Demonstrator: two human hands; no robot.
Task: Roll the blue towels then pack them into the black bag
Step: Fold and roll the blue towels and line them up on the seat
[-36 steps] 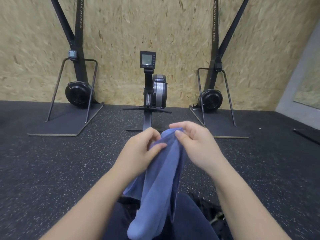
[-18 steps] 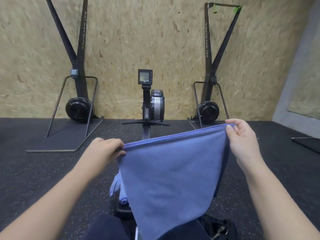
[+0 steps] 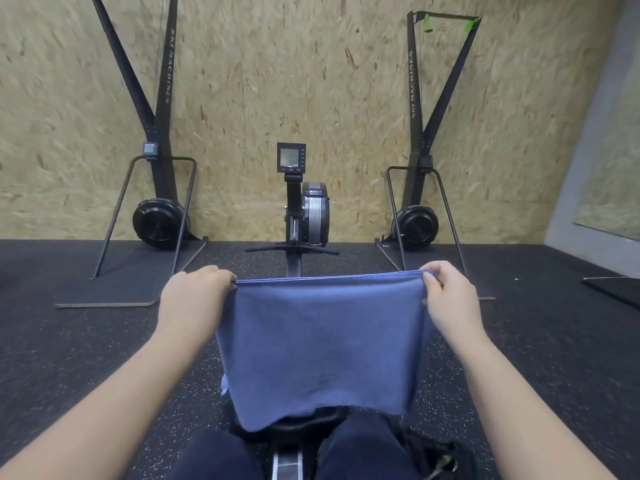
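A towel (image 3: 322, 344) hung between the left hand (image 3: 194, 299) and right hand (image 3: 450, 299), before a rowing machine (image 3: 304, 216) flanked by two ski machines.

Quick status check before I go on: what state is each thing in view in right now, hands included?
blue towel: unrolled, spread flat, hanging from its top edge
left hand: grips the towel's top left corner
right hand: pinches the towel's top right corner
black bag: on the floor at lower right, mostly hidden; open or closed cannot be told
rowing machine monitor: screen pale grey, readout illegible
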